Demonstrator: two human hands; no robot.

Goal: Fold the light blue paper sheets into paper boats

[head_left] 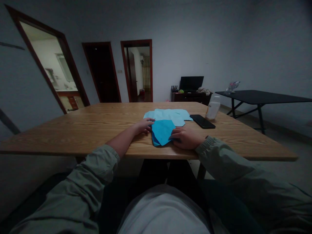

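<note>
A bright blue piece of folded paper (162,130) lies on the wooden table in front of me, its layers slightly apart at the lower left. My right hand (186,137) is closed on its right edge, fingers curled with the thumb side hidden. Resting at the paper's upper left edge, my left hand (144,126) has its fingers stretched out and a little apart. Just behind the blue paper is a pale blue, cut or unfolded paper (168,114), partly covered by it.
A black phone (202,121) lies right of the papers on the wooden table (97,125). Beside it stands a clear plastic bottle (213,109). Farther off are a black table (263,96) at the right and a dark cabinet (191,97) bearing a screen (191,83).
</note>
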